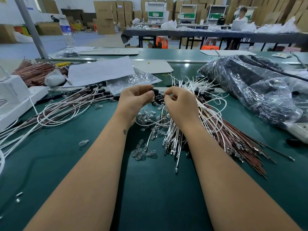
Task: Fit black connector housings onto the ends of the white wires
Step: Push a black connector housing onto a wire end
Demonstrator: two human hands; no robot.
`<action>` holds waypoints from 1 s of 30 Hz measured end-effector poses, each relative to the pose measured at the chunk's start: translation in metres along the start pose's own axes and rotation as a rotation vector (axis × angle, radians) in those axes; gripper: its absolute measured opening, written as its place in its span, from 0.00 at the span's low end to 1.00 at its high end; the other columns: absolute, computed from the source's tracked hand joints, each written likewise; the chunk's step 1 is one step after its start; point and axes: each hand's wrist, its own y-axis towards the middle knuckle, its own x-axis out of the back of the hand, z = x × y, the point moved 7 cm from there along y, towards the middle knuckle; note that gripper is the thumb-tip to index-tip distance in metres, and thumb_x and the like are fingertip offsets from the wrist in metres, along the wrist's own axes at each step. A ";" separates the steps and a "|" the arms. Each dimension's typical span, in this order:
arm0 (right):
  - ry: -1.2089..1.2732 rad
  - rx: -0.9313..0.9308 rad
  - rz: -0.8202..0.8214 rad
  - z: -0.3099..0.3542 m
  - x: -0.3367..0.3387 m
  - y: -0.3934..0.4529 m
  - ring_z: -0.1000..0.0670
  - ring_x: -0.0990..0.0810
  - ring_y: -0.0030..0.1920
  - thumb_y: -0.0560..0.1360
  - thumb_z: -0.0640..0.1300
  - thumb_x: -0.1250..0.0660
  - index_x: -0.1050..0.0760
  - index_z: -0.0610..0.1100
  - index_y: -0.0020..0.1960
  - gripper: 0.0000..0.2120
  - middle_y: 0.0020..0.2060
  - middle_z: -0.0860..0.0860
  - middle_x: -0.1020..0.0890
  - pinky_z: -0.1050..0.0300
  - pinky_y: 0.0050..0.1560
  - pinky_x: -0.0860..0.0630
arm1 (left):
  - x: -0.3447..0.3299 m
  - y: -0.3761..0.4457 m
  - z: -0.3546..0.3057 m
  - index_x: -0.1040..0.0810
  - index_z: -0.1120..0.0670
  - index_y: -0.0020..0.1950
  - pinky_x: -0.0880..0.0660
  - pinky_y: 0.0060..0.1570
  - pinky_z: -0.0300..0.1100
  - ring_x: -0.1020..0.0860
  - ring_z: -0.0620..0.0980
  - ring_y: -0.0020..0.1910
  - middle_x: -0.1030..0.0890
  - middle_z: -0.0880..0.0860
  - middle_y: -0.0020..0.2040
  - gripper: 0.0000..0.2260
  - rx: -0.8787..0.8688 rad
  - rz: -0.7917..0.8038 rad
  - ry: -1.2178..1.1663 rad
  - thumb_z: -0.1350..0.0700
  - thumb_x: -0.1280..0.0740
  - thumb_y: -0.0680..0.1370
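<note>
My left hand (pixel 135 100) pinches a small black connector housing (pixel 155 90) between thumb and fingers. My right hand (pixel 180 104) holds the end of a white wire (pixel 162 93) right against that housing. Below and right of my hands lies a bundle of white wires (pixel 173 139) with metal terminals, mixed with brown wires (pixel 241 142). More loose black housings (pixel 158 99) lie on the green table (pixel 150 189) under my hands. At the left lies a heap of wires with black housings fitted (pixel 93 93).
Small clear glass bulbs (pixel 143 152) are scattered in the middle. A big plastic bag of black parts (pixel 250 87) sits at the right, white boxes (pixel 13 100) at the left, a paper sheet (pixel 100 70) behind. A water bottle (pixel 67 32) stands at the back left. People work at a far table.
</note>
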 end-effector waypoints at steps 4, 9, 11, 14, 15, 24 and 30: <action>-0.005 0.001 -0.019 0.000 0.001 0.000 0.50 0.25 0.39 0.76 0.42 0.37 0.20 0.47 0.48 0.07 0.39 0.52 0.21 0.59 0.36 0.31 | -0.003 -0.001 0.002 0.19 0.59 0.48 0.20 0.48 0.37 0.18 0.47 0.40 0.17 0.54 0.41 0.07 0.030 0.028 0.019 0.69 0.32 0.75; -0.011 0.043 0.008 0.003 -0.003 0.001 0.48 0.22 0.46 0.78 0.38 0.37 0.19 0.41 0.52 0.09 0.47 0.46 0.18 0.56 0.47 0.26 | -0.011 -0.001 0.003 0.20 0.60 0.48 0.20 0.47 0.38 0.19 0.50 0.39 0.17 0.57 0.41 0.08 0.017 0.069 0.053 0.70 0.31 0.74; 0.024 0.050 -0.007 0.004 -0.002 0.002 0.47 0.21 0.50 0.78 0.34 0.39 0.20 0.39 0.56 0.12 0.51 0.44 0.18 0.58 0.52 0.27 | -0.009 -0.001 0.002 0.20 0.60 0.49 0.20 0.48 0.39 0.19 0.51 0.40 0.18 0.58 0.41 0.08 -0.001 0.049 0.087 0.71 0.31 0.73; 0.062 0.073 0.004 0.007 -0.002 0.001 0.48 0.20 0.49 0.77 0.33 0.38 0.21 0.40 0.59 0.14 0.50 0.44 0.17 0.57 0.51 0.24 | -0.009 -0.004 0.001 0.19 0.60 0.49 0.20 0.46 0.37 0.19 0.49 0.39 0.18 0.58 0.41 0.09 -0.008 0.061 0.117 0.71 0.30 0.73; 0.060 0.084 0.014 0.007 -0.003 0.001 0.48 0.19 0.47 0.77 0.33 0.38 0.20 0.41 0.59 0.14 0.48 0.45 0.16 0.58 0.48 0.24 | -0.009 -0.005 0.000 0.19 0.60 0.49 0.21 0.45 0.36 0.19 0.48 0.38 0.18 0.58 0.41 0.09 -0.013 0.070 0.131 0.71 0.30 0.72; 0.010 0.139 0.032 0.013 -0.005 0.001 0.48 0.22 0.48 0.76 0.33 0.35 0.19 0.39 0.55 0.10 0.49 0.44 0.20 0.64 0.48 0.30 | -0.010 -0.004 -0.007 0.19 0.61 0.51 0.19 0.48 0.40 0.17 0.51 0.39 0.17 0.59 0.42 0.08 -0.114 0.031 0.211 0.70 0.31 0.74; -0.326 0.154 -0.125 0.012 0.007 0.003 0.49 0.28 0.52 0.77 0.37 0.36 0.22 0.42 0.57 0.10 0.49 0.48 0.22 0.60 0.52 0.38 | 0.014 -0.005 -0.027 0.19 0.56 0.51 0.22 0.48 0.42 0.19 0.50 0.44 0.18 0.51 0.42 0.05 -0.285 -0.328 0.656 0.61 0.34 0.78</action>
